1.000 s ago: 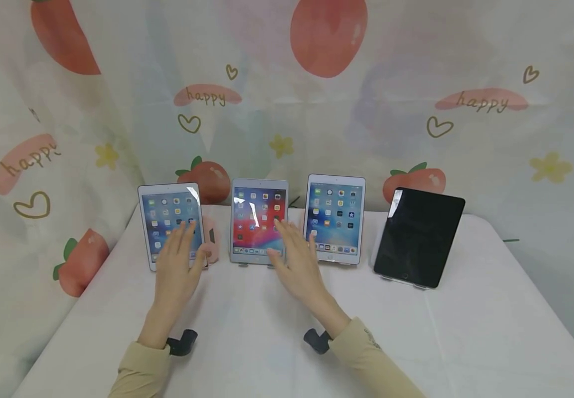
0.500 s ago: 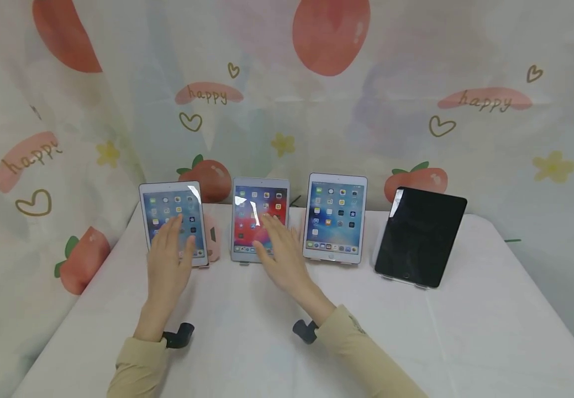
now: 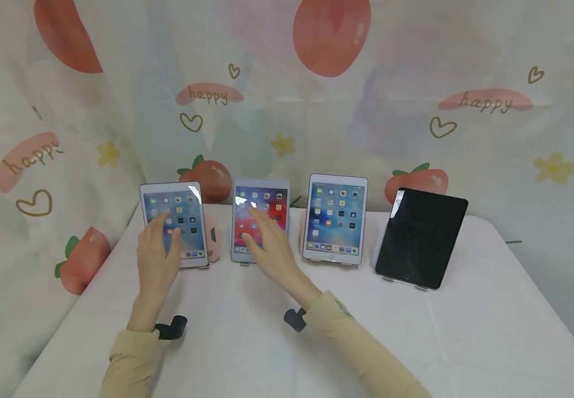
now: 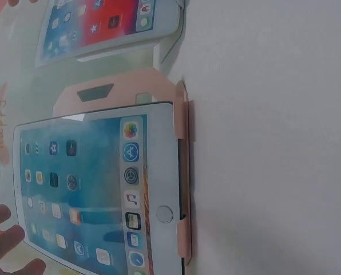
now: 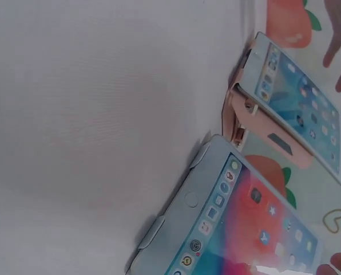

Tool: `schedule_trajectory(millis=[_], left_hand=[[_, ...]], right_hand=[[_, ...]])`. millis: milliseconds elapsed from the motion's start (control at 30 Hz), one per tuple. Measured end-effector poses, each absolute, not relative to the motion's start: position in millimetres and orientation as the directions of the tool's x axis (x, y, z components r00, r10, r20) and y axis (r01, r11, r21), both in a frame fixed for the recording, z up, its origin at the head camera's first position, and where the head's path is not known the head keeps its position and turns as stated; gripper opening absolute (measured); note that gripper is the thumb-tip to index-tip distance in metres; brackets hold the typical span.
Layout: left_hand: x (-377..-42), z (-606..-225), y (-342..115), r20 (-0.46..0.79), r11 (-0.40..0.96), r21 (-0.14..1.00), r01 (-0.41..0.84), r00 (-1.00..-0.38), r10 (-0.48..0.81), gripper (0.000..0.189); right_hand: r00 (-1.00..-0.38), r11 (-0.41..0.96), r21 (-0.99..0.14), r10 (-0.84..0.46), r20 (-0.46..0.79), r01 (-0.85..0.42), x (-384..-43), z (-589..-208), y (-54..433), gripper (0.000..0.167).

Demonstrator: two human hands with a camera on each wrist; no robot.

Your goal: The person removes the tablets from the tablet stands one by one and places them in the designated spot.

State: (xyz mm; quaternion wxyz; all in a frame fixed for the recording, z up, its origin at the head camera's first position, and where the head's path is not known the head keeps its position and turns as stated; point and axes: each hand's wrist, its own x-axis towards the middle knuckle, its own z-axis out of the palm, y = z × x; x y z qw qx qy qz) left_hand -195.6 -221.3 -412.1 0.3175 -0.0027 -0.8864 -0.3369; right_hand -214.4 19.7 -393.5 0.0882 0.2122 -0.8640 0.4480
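Observation:
My left hand (image 3: 156, 249) hovers in front of the leftmost white tablet (image 3: 187, 221), fingers extended over its lit screen. That tablet leans on a pink stand (image 4: 113, 91), best seen in the left wrist view. My right hand (image 3: 270, 243) is in front of the second tablet (image 3: 241, 221), which has a silver-white frame and a red and blue screen, and covers its lower right part. In the right wrist view only some fingertips (image 5: 336, 264) show, near this tablet's top edge. Neither hand holds anything.
To the right stand a third white tablet (image 3: 336, 221) with a blue home screen and a black tablet (image 3: 421, 237) with a dark screen, tilted on its stand. A white cloth (image 3: 247, 342) covers the table. Behind hangs a printed fabric backdrop (image 3: 346, 121).
Both hands have moved left. The right hand has gone from between the second and third tablets to in front of the second. The tablets have stayed in place.

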Motion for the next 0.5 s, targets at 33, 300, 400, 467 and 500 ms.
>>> schedule_trajectory(millis=[33, 300, 400, 467, 500], left_hand=[[-197.1, -411.8, -222.8, 0.569, 0.772, 0.596, 0.221, -0.795, -0.212, 0.047], [-208.1, -408.3, -236.2, 0.546, 0.739, 0.647, 0.188, -0.791, -0.276, 0.047], [-211.1, -408.5, -242.3, 0.540, 0.735, 0.656, 0.172, -0.787, -0.298, 0.047], [-212.3, -407.7, -245.9, 0.538, 0.730, 0.662, 0.167, -0.785, -0.308, 0.047], [-212.7, -407.0, -247.6, 0.532, 0.727, 0.667, 0.163, -0.787, -0.312, 0.048]], right_hand=[[-0.894, 0.504, -0.739, -0.289, 0.344, -0.447, -216.0, -392.7, 18.0, 0.060], [-0.900, 0.458, -0.780, -0.305, 0.312, -0.426, -230.6, -385.5, 1.2, 0.060], [-0.903, 0.449, -0.792, -0.314, 0.295, -0.415, -234.8, -383.0, -5.8, 0.061], [-0.903, 0.444, -0.796, -0.318, 0.291, -0.412, -237.3, -381.9, -10.4, 0.060], [-0.902, 0.440, -0.798, -0.320, 0.290, -0.412, -238.4, -381.3, -12.5, 0.061]])
